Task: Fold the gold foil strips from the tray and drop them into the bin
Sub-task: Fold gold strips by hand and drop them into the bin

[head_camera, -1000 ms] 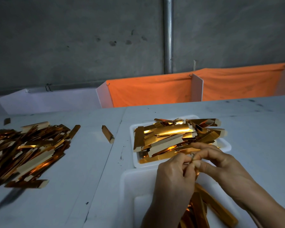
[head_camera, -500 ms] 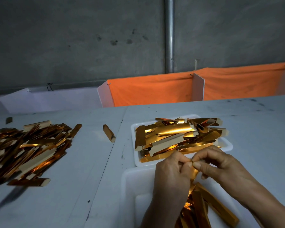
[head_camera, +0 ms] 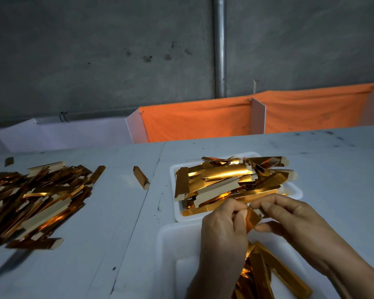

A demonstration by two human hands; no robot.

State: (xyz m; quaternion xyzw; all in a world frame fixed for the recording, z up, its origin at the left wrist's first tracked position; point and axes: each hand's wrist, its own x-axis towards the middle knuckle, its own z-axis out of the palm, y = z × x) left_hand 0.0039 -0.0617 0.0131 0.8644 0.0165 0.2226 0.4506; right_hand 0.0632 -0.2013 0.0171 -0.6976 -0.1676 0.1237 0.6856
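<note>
A white tray [head_camera: 174, 170] at the table's middle holds a heap of gold foil strips [head_camera: 227, 180]. Just in front of it stands a white bin [head_camera: 168, 240] with several folded strips [head_camera: 268, 275] inside. Above the bin's far edge, my left hand [head_camera: 222, 229] and my right hand [head_camera: 289, 219] together pinch one gold strip [head_camera: 252, 217] between fingertips and thumbs. The strip is short and bent, partly hidden by my fingers.
A large loose pile of gold strips [head_camera: 35, 199] covers the table's left side. One single folded strip [head_camera: 141, 177] lies between that pile and the tray. Orange cloth dividers [head_camera: 194, 119] and a grey wall stand behind the table.
Both hands stay together over the bin's far edge. The strip between them shows more now, as my fingers have spread slightly apart along it.
</note>
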